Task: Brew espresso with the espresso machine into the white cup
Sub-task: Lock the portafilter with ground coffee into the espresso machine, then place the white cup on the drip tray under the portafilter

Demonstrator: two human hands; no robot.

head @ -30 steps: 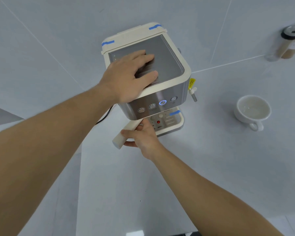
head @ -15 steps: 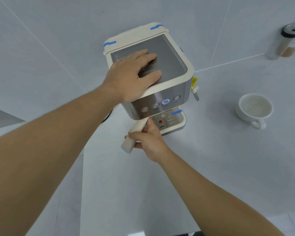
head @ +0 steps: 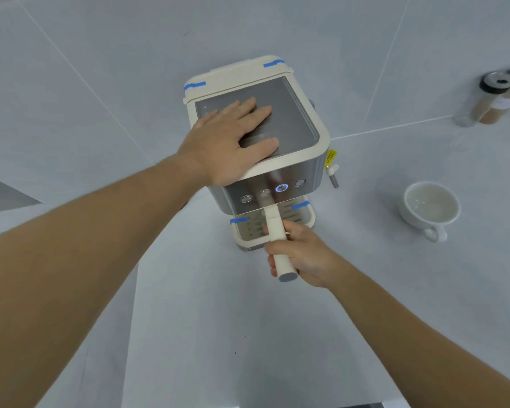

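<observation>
Here the left hand [head: 233, 142] lies flat and open on the top plate of the machine [head: 295, 169], palm down with the fingers spread; the likely reason is to pin the body to the counter [head: 218, 334] so it does not slide or turn while the other hand works. The right hand [head: 302, 256] is closed around the cream handle [head: 278, 245] of the portafilter, which points straight out from under the front panel toward the person. That straight-out angle suggests the handle is at or near its locked position, though the basket end is hidden beneath the panel, so how well it is seated cannot be judged. Below the handle sits the drip tray [head: 302, 216], bare, with blue tape at its corners. One button [head: 281, 188] in the row of four glows blue, so the machine appears to be powered on.

The cup [head: 430, 208] stands well apart on the counter to the right of the machine, upright, handle toward the person, and looks empty. It is not yet under the spout, so by my reading the cup needs moving onto the tray before any brew button is pressed. Two jars [head: 495, 98] stand at the far right edge.
</observation>
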